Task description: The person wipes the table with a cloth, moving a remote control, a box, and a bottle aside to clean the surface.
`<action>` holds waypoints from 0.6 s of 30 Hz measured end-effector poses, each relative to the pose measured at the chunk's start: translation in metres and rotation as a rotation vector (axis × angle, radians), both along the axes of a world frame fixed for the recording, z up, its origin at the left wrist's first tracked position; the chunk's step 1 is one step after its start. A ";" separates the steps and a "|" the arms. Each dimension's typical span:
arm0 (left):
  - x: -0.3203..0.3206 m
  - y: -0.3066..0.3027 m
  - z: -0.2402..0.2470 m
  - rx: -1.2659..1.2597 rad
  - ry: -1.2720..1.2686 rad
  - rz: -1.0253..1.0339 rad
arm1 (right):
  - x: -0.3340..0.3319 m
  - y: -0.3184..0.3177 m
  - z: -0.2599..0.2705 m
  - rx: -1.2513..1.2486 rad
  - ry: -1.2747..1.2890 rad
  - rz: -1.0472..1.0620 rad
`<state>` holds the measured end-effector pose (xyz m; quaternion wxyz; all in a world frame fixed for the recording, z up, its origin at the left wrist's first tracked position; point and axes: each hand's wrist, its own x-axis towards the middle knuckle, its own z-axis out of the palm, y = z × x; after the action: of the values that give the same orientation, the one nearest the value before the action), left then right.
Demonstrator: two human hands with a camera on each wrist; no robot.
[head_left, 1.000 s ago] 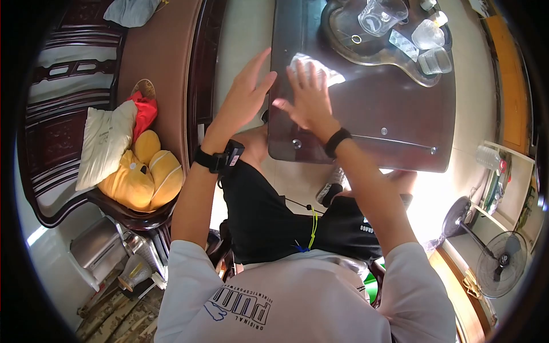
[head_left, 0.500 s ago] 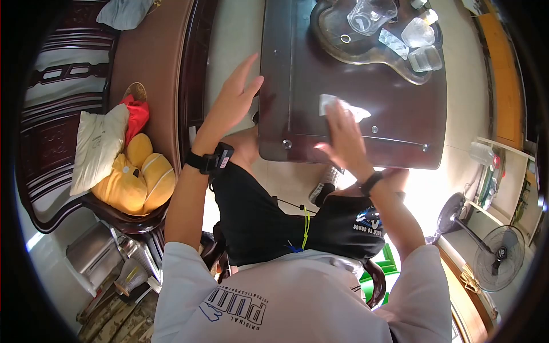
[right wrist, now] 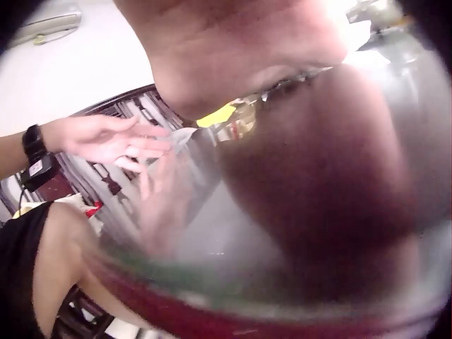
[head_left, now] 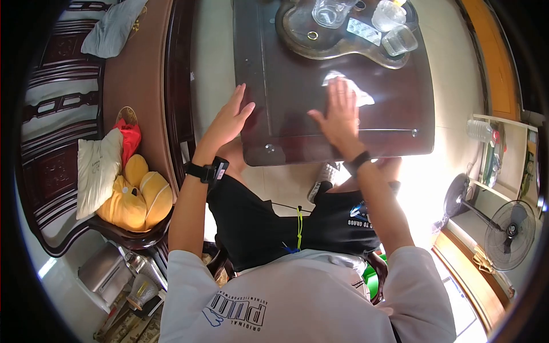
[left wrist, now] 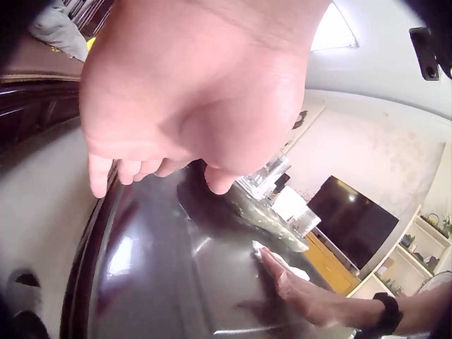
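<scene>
In the head view a dark glossy table [head_left: 297, 108] lies in front of the person. The right hand [head_left: 341, 114] presses a white cloth or tissue [head_left: 361, 97] on the tabletop, its fingers straight over it. At the table's left edge the left hand [head_left: 229, 121] is held with straight fingers and nothing in it. In the left wrist view the left hand [left wrist: 191, 92] hangs above the table edge, and beyond it the right hand [left wrist: 304, 295] lies on the white cloth [left wrist: 291, 268]. The right wrist view shows the right hand [right wrist: 240, 49] close over the reflecting surface.
At the table's far side stands a tray [head_left: 343, 50] with a clear pitcher [head_left: 331, 12], a ring-shaped item [head_left: 312, 35], a packet [head_left: 364, 31] and a clear container [head_left: 399, 41]. A bench with cushions is on the left, a fan [head_left: 509, 231] on the right.
The right hand and white cloth first came nearer the person and to the right, then moved away again across the tabletop. The left hand stays by the left edge. The head view has shifted.
</scene>
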<state>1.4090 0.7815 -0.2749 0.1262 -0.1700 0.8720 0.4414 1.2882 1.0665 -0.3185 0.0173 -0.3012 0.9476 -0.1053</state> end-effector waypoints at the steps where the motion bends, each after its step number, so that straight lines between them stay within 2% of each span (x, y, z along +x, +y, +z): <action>1: 0.002 -0.001 -0.002 -0.005 0.011 0.008 | 0.013 -0.013 0.005 -0.054 -0.031 0.049; 3: 0.003 -0.006 -0.006 -0.019 0.030 -0.013 | 0.039 -0.032 0.020 -0.105 -0.128 0.191; 5: 0.003 -0.002 -0.002 -0.014 0.056 -0.008 | 0.063 -0.040 0.021 -0.030 -0.124 0.353; 7: 0.003 -0.004 -0.004 -0.032 0.057 -0.029 | 0.079 -0.028 0.018 -0.128 -0.157 0.464; 11: 0.002 -0.005 0.002 -0.022 0.010 -0.029 | 0.062 0.017 0.019 -0.196 -0.271 0.621; 16: -0.003 0.000 0.014 -0.016 -0.049 -0.004 | 0.003 0.099 0.023 0.002 -0.095 0.395; 18: -0.003 -0.001 0.012 -0.014 -0.043 -0.006 | -0.031 0.140 0.020 -0.076 -0.088 0.225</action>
<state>1.4062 0.7807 -0.2625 0.1450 -0.1776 0.8725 0.4314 1.2571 1.2065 -0.2984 0.0590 -0.4013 0.9014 -0.1516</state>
